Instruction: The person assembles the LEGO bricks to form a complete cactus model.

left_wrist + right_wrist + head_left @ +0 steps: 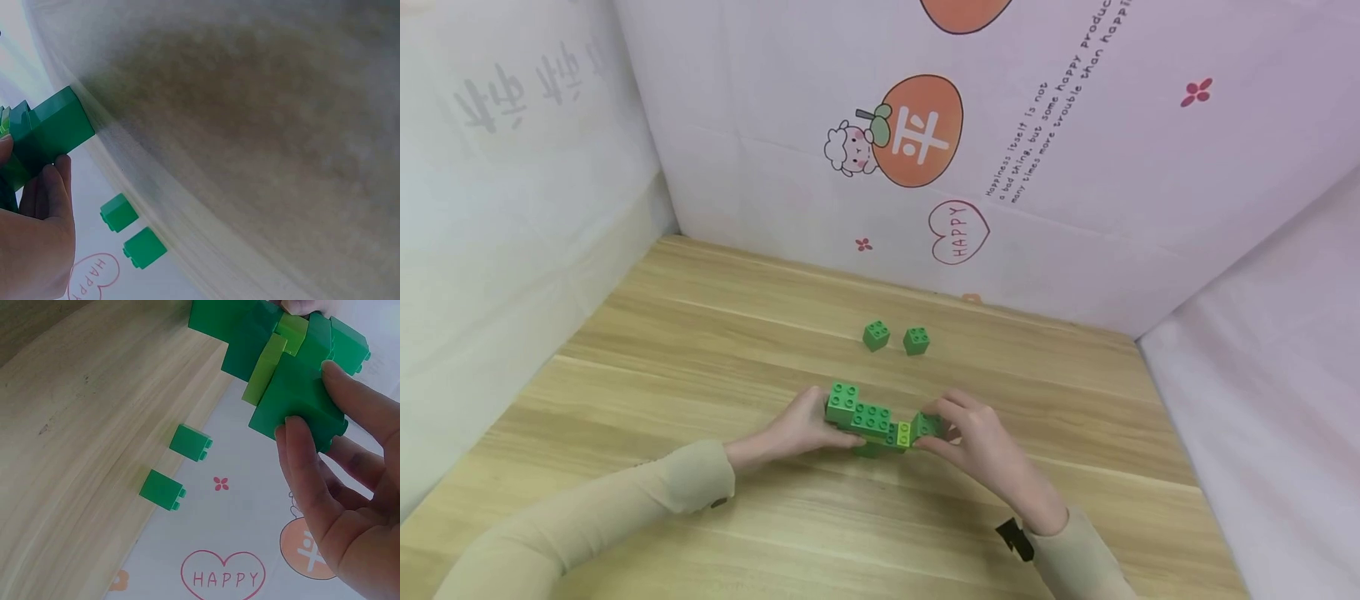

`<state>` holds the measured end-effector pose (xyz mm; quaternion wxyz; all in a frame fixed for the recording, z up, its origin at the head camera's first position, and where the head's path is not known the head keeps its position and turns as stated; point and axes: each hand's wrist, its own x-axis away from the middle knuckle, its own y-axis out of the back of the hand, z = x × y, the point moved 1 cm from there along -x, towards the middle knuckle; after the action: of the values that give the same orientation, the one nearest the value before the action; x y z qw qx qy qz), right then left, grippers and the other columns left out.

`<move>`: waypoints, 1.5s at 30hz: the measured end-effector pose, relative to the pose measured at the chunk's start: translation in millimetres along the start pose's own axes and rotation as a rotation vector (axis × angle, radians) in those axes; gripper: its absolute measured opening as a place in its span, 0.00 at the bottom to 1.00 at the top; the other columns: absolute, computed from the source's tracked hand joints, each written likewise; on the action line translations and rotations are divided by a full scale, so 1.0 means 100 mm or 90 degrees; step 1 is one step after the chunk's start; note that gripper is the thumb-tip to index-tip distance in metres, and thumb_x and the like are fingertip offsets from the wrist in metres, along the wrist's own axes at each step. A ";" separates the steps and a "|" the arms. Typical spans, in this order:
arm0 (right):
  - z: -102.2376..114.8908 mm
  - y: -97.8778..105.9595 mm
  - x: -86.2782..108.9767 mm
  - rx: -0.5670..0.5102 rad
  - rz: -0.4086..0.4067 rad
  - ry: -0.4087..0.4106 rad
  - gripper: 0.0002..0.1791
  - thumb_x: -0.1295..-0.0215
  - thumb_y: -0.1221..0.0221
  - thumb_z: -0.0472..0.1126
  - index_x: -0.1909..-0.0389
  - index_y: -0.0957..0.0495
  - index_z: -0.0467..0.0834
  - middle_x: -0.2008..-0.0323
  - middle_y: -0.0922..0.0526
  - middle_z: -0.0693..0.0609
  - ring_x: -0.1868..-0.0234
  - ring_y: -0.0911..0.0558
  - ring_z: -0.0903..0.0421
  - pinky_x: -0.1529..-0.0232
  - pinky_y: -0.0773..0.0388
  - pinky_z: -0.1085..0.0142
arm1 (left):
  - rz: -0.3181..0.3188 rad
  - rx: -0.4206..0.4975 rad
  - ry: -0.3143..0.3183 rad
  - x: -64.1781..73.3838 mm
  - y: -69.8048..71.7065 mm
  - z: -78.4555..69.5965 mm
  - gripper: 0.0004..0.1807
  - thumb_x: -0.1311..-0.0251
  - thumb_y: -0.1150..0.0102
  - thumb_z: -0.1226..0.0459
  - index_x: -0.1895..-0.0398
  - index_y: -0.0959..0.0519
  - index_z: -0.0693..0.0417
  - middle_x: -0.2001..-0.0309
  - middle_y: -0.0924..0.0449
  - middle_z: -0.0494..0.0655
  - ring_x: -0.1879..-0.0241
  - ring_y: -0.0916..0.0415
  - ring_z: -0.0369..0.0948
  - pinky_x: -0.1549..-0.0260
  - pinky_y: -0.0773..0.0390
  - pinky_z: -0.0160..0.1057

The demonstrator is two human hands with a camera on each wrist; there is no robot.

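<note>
A toy brick build (871,416) in green, with lime-green pieces, is held between both hands above the wooden table. My left hand (801,423) grips its left end, thumb on the near side and fingers behind. A square green brick (842,400) rises highest at that end. With thumb and fingers, my right hand (985,442) pinches a green brick (297,397) at the right end. In the right wrist view this brick lies right against a thin lime-green brick (265,370). Some of the build's underside is hidden in the head view.
Two loose green bricks, one on the left (876,335) and one on the right (916,341), stand studs up on the wooden table (737,308) beyond the hands. A printed white cloth (760,158) hangs behind the table, with more white cloth at both sides.
</note>
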<state>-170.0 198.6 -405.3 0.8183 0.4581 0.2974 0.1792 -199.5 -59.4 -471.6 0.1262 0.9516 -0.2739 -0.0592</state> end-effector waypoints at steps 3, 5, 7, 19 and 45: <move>0.01 0.00 0.00 0.003 -0.002 0.003 0.19 0.53 0.25 0.36 0.60 0.18 0.37 0.64 0.19 0.50 0.70 0.17 0.61 0.70 0.16 0.78 | 0.000 -0.005 -0.001 0.00 0.01 -0.01 0.23 0.52 0.25 0.67 0.50 0.18 0.52 0.53 0.12 0.48 0.53 0.14 0.40 0.50 0.17 0.27; 0.01 -0.01 0.00 0.004 -0.005 0.007 0.19 0.53 0.25 0.36 0.60 0.18 0.37 0.64 0.19 0.50 0.71 0.17 0.61 0.70 0.15 0.76 | 0.000 -0.010 -0.004 0.00 0.01 -0.01 0.23 0.52 0.25 0.67 0.50 0.18 0.52 0.53 0.12 0.48 0.53 0.14 0.39 0.50 0.17 0.27; 0.01 -0.01 0.00 0.004 -0.006 0.010 0.19 0.53 0.25 0.36 0.59 0.18 0.37 0.64 0.19 0.50 0.71 0.17 0.61 0.70 0.15 0.75 | -0.001 -0.010 -0.005 0.00 0.02 -0.01 0.23 0.52 0.25 0.67 0.50 0.18 0.52 0.52 0.12 0.48 0.53 0.14 0.40 0.50 0.17 0.27; -0.01 0.01 0.01 0.000 0.003 0.021 0.20 0.52 0.25 0.36 0.58 0.19 0.36 0.65 0.19 0.50 0.72 0.17 0.60 0.72 0.15 0.76 | 0.007 0.004 -0.001 0.00 0.01 -0.01 0.23 0.52 0.25 0.67 0.49 0.18 0.53 0.52 0.12 0.49 0.53 0.14 0.39 0.49 0.18 0.27; 0.00 0.09 0.02 -0.011 0.079 0.009 0.22 0.45 0.30 0.32 0.48 0.20 0.32 0.58 0.20 0.46 0.65 0.15 0.58 0.67 0.14 0.75 | 0.003 0.002 -0.005 -0.01 0.00 0.01 0.24 0.53 0.25 0.67 0.49 0.18 0.52 0.52 0.12 0.48 0.52 0.14 0.40 0.49 0.17 0.28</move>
<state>-168.4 204.2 -398.5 0.8076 0.4671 0.2724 0.2353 -200.2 -59.1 -472.8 0.1237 0.9510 -0.2766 -0.0620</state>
